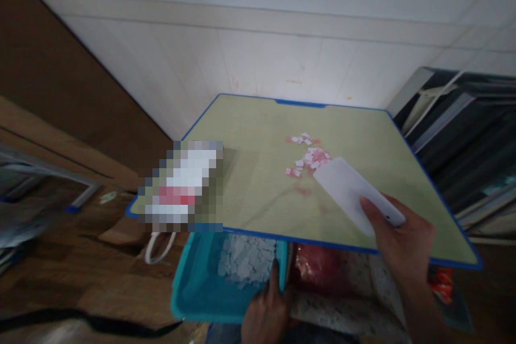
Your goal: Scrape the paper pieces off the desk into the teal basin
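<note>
Closest to the camera, the left hand [266, 314] lay by the near right corner of a teal tub [205, 303], forefinger stretched out along the right rim; whether it gripped the tub, I could not tell. Small white pieces [246, 260] lay heaped inside the tub, toward its far right corner, below the near edge of the table [250, 183]. Beside the tub, also below that edge, was something red and shiny [316, 266].

The right hand [405, 236] reached over the table's near edge, toward the right corner, grasping a flat white scraper [350, 188], thumb on top. Its far end met a small pile of pink and white squares [316, 157] right of the table's middle; a few more lay scattered just beside the pile. At the table's left edge stood a blurred white and red thing [183, 174], a pale loop [150, 250] hanging below it.
</note>
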Demonstrator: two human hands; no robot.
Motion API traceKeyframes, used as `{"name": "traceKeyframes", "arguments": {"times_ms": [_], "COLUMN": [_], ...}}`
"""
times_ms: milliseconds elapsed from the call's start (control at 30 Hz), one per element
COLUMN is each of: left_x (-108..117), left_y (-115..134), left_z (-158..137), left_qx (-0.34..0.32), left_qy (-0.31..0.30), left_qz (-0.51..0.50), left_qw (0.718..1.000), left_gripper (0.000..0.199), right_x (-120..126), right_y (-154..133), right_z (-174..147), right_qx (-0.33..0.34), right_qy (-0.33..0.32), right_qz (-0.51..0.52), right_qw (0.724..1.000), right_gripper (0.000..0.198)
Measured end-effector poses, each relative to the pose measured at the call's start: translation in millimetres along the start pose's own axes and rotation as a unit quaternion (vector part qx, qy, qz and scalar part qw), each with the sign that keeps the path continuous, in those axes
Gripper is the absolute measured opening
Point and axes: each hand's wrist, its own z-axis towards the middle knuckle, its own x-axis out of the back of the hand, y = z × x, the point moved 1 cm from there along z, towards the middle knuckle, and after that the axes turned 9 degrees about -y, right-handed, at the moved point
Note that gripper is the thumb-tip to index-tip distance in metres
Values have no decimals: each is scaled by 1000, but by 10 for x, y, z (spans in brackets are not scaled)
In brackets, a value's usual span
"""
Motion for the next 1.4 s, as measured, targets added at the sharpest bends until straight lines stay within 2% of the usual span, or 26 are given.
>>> {"name": "traceKeyframes", "arguments": {"times_ms": [167, 433, 633, 733, 800, 900, 967, 1100, 1200, 1400], "left_x": [127, 197, 133, 107, 82, 43, 30, 44, 60, 23], "left_y": [61, 86, 74, 65, 58, 53, 53, 59, 64, 60], "left_z": [-23, -47, -13, -3, 4, 18, 25, 28, 28, 38], "left_qx": [31, 30, 41, 33, 37, 46, 47, 48, 49, 54], "left_qy": [-36, -44, -49, -39, -38, -47, -48, -49, -54, -52], "left_qz": [13, 26, 29, 28, 29, 29, 27, 28, 26, 34], "left_qw": [999, 998, 998, 998, 998, 997, 997, 997, 997, 997], "left_gripper": [41, 36, 38, 46, 47, 39, 41, 49, 46, 36], "right_x": [9, -170, -296, -330, -302, -188, -107, -61, -127, -196], "right_y": [53, 68, 108, 130, 137, 149, 170, 236, 251, 207], "right_z": [163, 267, 386, 405, 377, 302, 263, 274, 312, 314], "right_qx": [57, 108, 120, 131, 140, 145, 143, 121, 112, 132], "right_qy": [-61, -64, -79, -95, -112, -142, -153, -127, -122, -152], "right_qz": [-64, -48, -8, 8, 16, 17, 11, 21, 39, 43], "right_qw": [994, 991, 990, 987, 984, 979, 978, 984, 985, 979], "right_gripper": [23, 28, 27, 25, 24, 22, 20, 20, 21, 21]}}
